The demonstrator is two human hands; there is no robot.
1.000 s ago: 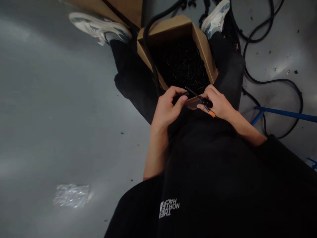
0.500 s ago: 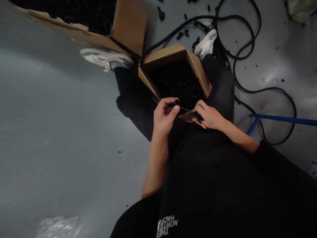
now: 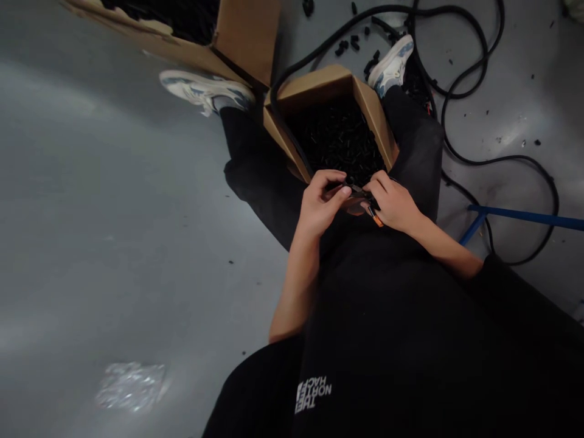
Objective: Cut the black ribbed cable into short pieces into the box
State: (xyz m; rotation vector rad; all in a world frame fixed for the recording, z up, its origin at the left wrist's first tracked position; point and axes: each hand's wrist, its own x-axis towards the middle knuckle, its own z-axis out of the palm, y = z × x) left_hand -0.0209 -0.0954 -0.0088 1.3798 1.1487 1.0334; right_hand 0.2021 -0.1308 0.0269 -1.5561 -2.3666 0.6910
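My left hand (image 3: 322, 201) pinches the open end of a black rubber hose (image 3: 292, 139) between thumb and fingers. The hose runs over the left side of a small cardboard box (image 3: 319, 79) between my legs. Close beside it, my right hand (image 3: 395, 204) is closed around a cutting tool (image 3: 376, 219) with an orange-and-black handle. Its thin metal part points at the hose end; whether it touches is too small to tell. Many short black hose pieces (image 3: 342, 137) lie in the box below both hands.
A larger cardboard box (image 3: 249, 39) with black pieces stands at the upper left. Loops of hose (image 3: 524, 159) and scattered black bits lie on the grey floor. A blue metal bar (image 3: 529, 216) is at the right. A clear plastic bag (image 3: 132, 386) lies at lower left.
The view has shifted slightly, so everything sits a little further right and higher. My right hand and the cutting tool have come closer to the hose end in my left hand.
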